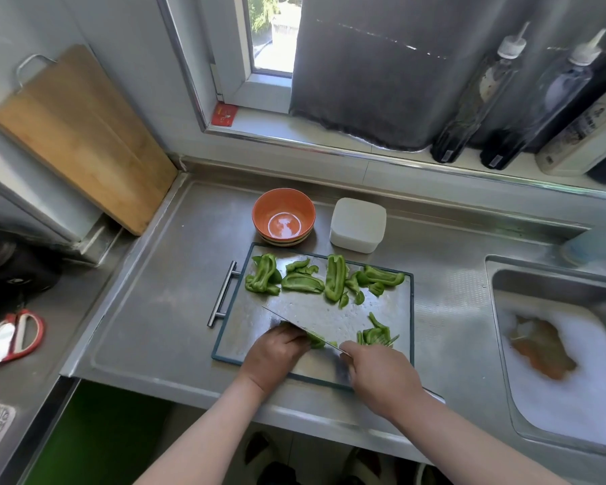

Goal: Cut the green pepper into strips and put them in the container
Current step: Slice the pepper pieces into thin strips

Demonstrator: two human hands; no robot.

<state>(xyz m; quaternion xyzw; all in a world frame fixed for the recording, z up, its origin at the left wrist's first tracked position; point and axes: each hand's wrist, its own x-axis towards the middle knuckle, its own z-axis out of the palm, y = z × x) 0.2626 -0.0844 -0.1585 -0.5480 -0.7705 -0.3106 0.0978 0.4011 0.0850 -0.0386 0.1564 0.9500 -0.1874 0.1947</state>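
Right hand, low at centre frame, curls round the handle of the knife; the blade runs diagonally, tip toward upper left; left hand pins a pepper piece with bent fingers, touching the blade; cut strips lie just right; uncut pepper pieces line the cutting board upper edge, left to right; the white container stands above the board.

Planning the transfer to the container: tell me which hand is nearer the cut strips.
Right. The right hand, gripping the knife, lies beside the strips, on their near side; the left hand is farther left, across the blade, holding a pepper piece.
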